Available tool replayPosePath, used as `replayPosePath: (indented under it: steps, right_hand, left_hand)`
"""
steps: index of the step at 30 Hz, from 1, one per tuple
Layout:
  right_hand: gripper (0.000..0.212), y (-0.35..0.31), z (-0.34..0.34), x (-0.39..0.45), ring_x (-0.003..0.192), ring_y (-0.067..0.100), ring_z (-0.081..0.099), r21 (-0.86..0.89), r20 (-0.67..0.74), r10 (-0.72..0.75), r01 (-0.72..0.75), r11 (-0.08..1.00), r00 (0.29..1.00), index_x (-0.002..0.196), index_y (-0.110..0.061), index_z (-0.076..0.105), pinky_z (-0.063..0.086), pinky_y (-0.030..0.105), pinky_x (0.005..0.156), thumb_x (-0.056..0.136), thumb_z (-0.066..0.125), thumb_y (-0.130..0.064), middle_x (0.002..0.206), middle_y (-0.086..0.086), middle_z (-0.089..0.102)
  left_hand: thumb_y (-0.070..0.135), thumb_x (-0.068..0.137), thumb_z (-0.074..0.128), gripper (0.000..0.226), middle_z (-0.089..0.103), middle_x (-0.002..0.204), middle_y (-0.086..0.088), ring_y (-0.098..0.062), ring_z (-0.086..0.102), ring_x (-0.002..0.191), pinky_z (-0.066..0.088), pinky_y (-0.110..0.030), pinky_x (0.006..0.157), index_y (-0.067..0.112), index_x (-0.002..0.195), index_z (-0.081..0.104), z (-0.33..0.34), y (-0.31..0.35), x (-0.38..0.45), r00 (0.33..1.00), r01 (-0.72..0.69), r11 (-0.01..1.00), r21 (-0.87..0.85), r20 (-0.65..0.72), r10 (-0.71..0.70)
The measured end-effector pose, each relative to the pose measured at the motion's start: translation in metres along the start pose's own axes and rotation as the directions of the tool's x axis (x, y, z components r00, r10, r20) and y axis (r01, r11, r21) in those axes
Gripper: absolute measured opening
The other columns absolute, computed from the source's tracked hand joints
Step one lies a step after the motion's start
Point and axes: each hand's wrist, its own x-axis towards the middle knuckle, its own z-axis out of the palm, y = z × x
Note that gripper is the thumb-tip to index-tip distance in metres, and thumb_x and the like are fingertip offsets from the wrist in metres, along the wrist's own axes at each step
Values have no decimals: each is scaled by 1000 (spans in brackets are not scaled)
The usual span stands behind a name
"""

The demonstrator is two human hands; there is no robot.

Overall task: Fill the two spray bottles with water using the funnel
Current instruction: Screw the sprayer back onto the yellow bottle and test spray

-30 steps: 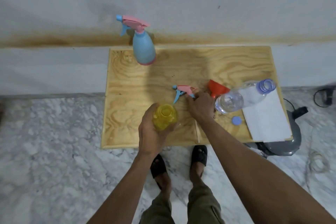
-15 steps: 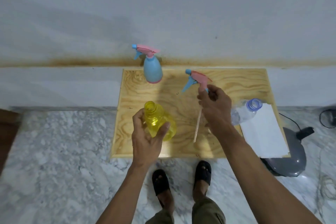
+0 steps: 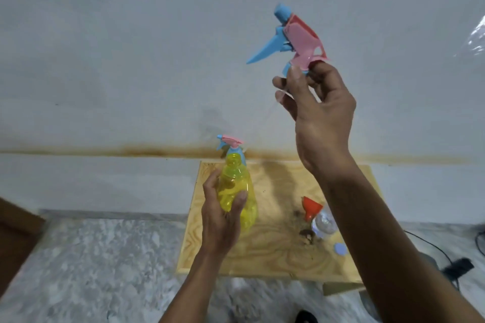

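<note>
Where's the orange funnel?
The orange funnel lies on the wooden board, right side of the head view, against the clear water bottle.

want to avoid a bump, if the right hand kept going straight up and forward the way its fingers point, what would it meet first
Probably only the pale wall. The right hand holds the spray head up in open air, and nothing shows between that head and the wall. The head would touch before the fingers, though depth to the wall is unclear.
</note>
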Motion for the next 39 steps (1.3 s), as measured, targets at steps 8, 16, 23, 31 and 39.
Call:
replayPosePath:
  steps: [8,16,23,31,39]
  right_hand:
    - [23,3,14,-21,86,22,76,-53,44,-2,4,999,999,115,-2,64,62,42,83,95,67,-12,93,1,65]
    - [12,53,8,-63,87,13,69,-218,189,153,-111,970,970,105,-19,71,57,37,88,93,72,-20,95,0,74]
    - [17,69,2,-82,94,7,68,-284,238,223,-151,947,945,109,-18,71,51,22,86,93,71,-21,99,-4,75]
    - [20,75,-4,-89,106,20,68,-268,236,268,-203,942,934,111,-23,72,52,43,98,94,69,-33,106,1,75]
    - [23,80,2,-92,113,28,66,-145,169,310,-287,947,936,114,-22,72,50,46,104,93,70,-30,111,2,75]
  left_hand:
    - [59,81,60,54,58,119,41,7,64,103,49,-9,78,56,132,41,-20,11,-6,999,-33,998,53,3,33]
    - [51,81,62,52,58,119,42,12,61,107,44,-4,83,44,130,46,-22,27,-7,997,-72,997,-5,-21,71]
    - [53,82,63,51,59,129,30,1,59,121,46,-12,93,51,130,47,-28,29,-3,997,-71,997,-6,-25,71]
    - [54,83,61,50,54,127,42,7,56,121,42,-7,92,48,131,47,-28,31,-8,995,-95,995,0,0,95]
    - [56,86,59,50,57,130,32,-1,58,123,48,-20,96,45,134,49,-29,32,-3,995,-101,995,-7,-16,101]
